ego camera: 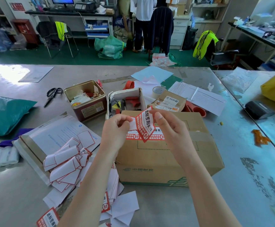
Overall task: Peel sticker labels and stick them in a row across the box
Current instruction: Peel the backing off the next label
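A brown cardboard box (163,154) lies on the metal table in front of me. Red and white sticker labels (156,136) are stuck in a row across its top. Above them I hold a red sticker label (145,124), half peeled from its white backing (132,123). My left hand (115,130) pinches the white backing. My right hand (169,126) pinches the label's upper right corner. A stack of unpeeled labels (106,204) lies near my left forearm, and another label (48,217) sits at the table's front edge.
A heap of used white backing papers (68,163) covers a white mailer at left. Behind the box stand a gold tin (86,100), an open white box of tools (125,100), a small parcel (167,102) and tape rolls. Scissors (52,95) lie at the far left.
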A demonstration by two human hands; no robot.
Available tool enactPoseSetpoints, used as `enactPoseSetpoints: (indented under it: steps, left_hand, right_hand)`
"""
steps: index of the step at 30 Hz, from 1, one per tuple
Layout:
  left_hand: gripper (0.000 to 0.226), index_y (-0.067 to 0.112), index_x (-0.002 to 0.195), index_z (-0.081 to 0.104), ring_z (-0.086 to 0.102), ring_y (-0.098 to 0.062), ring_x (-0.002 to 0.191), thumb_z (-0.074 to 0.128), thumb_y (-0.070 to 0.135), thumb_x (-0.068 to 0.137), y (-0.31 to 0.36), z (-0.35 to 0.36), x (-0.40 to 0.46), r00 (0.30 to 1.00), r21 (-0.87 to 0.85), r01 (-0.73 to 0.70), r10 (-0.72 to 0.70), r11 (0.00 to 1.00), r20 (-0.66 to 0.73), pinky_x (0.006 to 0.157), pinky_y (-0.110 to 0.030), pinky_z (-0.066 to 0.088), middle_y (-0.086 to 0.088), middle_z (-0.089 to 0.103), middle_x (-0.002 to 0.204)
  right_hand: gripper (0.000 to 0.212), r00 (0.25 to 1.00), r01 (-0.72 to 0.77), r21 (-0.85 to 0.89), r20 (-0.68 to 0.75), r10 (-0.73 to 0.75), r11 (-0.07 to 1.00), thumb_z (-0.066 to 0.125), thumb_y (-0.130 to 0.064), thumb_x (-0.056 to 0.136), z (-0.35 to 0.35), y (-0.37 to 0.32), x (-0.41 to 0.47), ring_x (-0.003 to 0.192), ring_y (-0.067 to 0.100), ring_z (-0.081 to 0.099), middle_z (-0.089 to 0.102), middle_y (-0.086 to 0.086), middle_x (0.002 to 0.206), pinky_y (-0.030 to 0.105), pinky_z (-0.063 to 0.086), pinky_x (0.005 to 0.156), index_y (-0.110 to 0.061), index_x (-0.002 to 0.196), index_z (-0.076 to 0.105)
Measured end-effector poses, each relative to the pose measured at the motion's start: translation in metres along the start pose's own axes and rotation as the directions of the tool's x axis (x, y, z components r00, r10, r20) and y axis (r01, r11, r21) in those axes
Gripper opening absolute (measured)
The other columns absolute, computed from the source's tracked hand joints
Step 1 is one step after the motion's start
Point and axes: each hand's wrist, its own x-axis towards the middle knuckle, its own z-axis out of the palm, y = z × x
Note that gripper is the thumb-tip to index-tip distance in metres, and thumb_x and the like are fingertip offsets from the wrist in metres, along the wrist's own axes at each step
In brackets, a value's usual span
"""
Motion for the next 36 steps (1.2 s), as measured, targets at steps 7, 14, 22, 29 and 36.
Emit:
enactPoseSetpoints:
  steps: [7, 14, 22, 29, 36]
  left_hand:
    - [0.023, 0.020, 0.089, 0.064, 0.064, -0.020, 0.086, 0.047, 0.005, 0.093, -0.006, -0.009, 0.002, 0.994, -0.014, -0.046, 0.044, 0.999, -0.100, 0.070, -0.038, 0.054, -0.005, 0.066, 0.098]
    - [0.022, 0.011, 0.099, 0.066, 0.056, -0.020, 0.106, 0.047, 0.002, 0.092, -0.018, -0.028, 0.008, 0.969, -0.031, -0.047, 0.038, 0.998, -0.243, 0.064, -0.012, 0.041, -0.007, 0.062, 0.114]
    - [0.025, 0.017, 0.100, 0.064, 0.055, -0.027, 0.111, 0.048, 0.001, 0.091, -0.045, -0.061, 0.018, 0.956, -0.097, 0.062, -0.087, 0.993, -0.281, 0.079, -0.028, 0.052, -0.011, 0.060, 0.119]
    - [0.035, 0.026, 0.079, 0.065, 0.058, -0.030, 0.104, 0.047, -0.003, 0.088, -0.096, -0.095, 0.022, 0.941, -0.133, 0.167, -0.198, 0.977, -0.276, 0.078, -0.033, 0.053, -0.013, 0.064, 0.114]
    - [0.037, 0.021, 0.072, 0.065, 0.056, -0.027, 0.099, 0.045, -0.006, 0.088, -0.151, -0.123, 0.020, 0.869, -0.209, 0.313, -0.369, 0.926, -0.331, 0.088, -0.039, 0.050, -0.012, 0.060, 0.112]
  right_hand:
    - [0.031, 0.999, -0.033, -0.024, 0.008, 0.034, 0.999, 0.049, -0.032, 0.094, 0.006, 0.001, 0.002, 0.097, -0.003, 0.062, 0.067, -0.005, 0.112, 0.006, 0.045, 0.076, -0.021, 0.120, 0.062]
    - [0.032, 0.999, -0.032, -0.034, 0.011, 0.032, 0.999, 0.048, -0.032, 0.094, 0.020, -0.006, 0.006, 0.099, -0.002, 0.063, 0.066, -0.008, 0.114, 0.014, 0.052, 0.082, -0.025, 0.124, 0.056]
    - [0.037, 0.999, 0.003, -0.036, 0.039, -0.002, 0.999, 0.046, -0.033, 0.095, 0.045, -0.008, 0.008, 0.104, 0.001, 0.062, 0.065, -0.007, 0.118, 0.018, 0.053, 0.086, -0.020, 0.129, 0.053]
    - [0.037, 0.995, -0.013, -0.044, 0.102, 0.017, 0.999, 0.049, -0.032, 0.095, 0.085, -0.007, 0.006, 0.110, 0.005, 0.060, 0.063, -0.006, 0.123, 0.026, 0.051, 0.092, -0.020, 0.129, 0.053]
    - [0.039, 0.972, -0.044, -0.116, 0.223, 0.069, 0.992, 0.049, -0.034, 0.095, 0.136, 0.001, 0.004, 0.113, 0.008, 0.058, 0.061, -0.004, 0.126, 0.038, 0.050, 0.097, -0.020, 0.131, 0.051]
